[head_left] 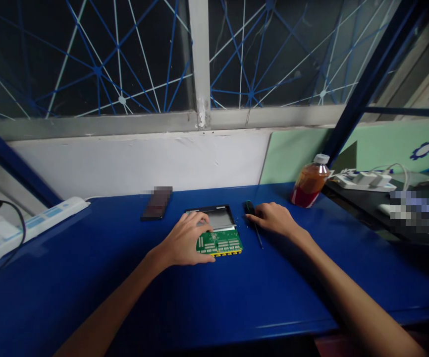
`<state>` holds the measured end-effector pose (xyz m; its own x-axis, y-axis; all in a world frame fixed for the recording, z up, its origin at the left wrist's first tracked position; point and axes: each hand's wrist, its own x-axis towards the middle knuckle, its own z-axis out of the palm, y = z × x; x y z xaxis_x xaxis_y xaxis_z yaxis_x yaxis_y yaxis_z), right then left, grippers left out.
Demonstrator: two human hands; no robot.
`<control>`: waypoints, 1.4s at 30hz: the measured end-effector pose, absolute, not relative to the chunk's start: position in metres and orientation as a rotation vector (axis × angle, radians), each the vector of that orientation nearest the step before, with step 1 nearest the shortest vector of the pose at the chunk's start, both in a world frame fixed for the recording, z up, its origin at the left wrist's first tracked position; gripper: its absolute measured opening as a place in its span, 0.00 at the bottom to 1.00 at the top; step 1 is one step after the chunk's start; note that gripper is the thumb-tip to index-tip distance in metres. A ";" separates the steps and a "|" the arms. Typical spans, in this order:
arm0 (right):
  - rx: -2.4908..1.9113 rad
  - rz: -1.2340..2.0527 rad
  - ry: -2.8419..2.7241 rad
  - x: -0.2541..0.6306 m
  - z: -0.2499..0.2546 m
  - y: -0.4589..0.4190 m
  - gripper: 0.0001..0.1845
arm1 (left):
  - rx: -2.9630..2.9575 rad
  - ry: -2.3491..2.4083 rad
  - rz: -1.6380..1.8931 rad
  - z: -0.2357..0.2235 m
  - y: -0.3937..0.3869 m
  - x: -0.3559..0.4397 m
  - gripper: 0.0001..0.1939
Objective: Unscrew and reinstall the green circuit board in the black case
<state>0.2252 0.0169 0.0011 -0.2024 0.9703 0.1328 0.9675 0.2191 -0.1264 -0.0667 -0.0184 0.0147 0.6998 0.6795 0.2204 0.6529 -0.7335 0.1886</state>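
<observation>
My left hand [187, 239] grips the left side of a green circuit board [224, 241], thumb at the near edge and fingers curled over the top. Yellow parts line the board's near edge. Behind it is a dark-framed panel [220, 216] with a grey face, its left part covered by my hand. To the right, a screwdriver [258, 233] lies on the table with its shaft pointing toward me. My right hand [274, 218] is closed at its dark handle, fingers curled and partly hidden. Several tiny bits, perhaps screws, lie between the panel and the screwdriver.
A phone [157, 203] lies at the back left of the blue table [214, 297]. A drink bottle [310, 181] stands at the back right. One power strip [32, 229] runs along the left; another power strip [366, 181] with plugs sits beyond the right edge.
</observation>
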 end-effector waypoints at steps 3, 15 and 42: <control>-1.838 0.024 -2.313 0.224 0.004 0.015 0.21 | 2.777 1.105 0.464 0.014 -0.019 -0.065 0.28; -1.863 -0.008 -2.329 0.221 0.008 0.008 0.21 | 2.598 1.050 0.564 0.018 -0.014 -0.070 0.28; -1.118 -0.054 -2.286 0.179 0.008 -0.020 0.32 | 2.689 1.105 0.896 0.035 -0.012 -0.079 0.27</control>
<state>0.1787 -0.0197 0.0080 -0.4748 0.7089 0.5215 0.7326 0.6468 -0.2121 -0.0791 -0.0123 0.0348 0.5634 0.6699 0.4835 0.6115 -0.7317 0.3012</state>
